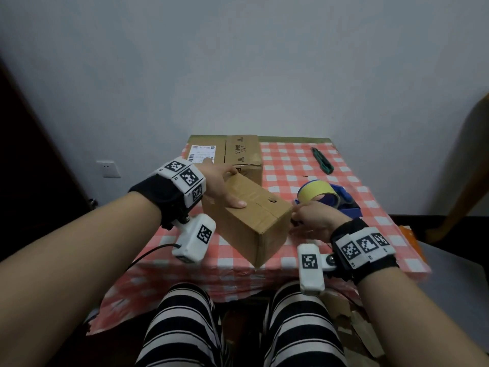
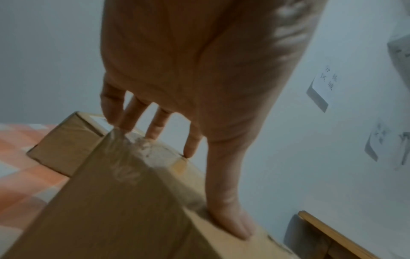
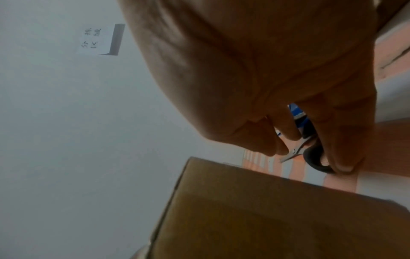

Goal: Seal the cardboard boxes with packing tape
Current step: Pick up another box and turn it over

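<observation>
Tablecloth (image 1: 291,165), box (image 1: 251,218) between hands (image 1: 219,186) (image 1: 312,221), right holding scissors (image 3: 296,152)

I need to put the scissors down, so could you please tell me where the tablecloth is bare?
Bare cloth lies between the far boxes and the green knife, and right of the tape dispenser. Crowded around the held box.

The left hand (image 1: 223,188) holds a box (image 1: 254,218) on a checked cloth (image 1: 291,165). The right hand (image 1: 315,221) sits at the box's right end, fingers curled on a small dark thing (image 1: 294,221). A tape roll (image 1: 318,194) is just behind it. Another box (image 1: 238,152) stands at the back.
</observation>
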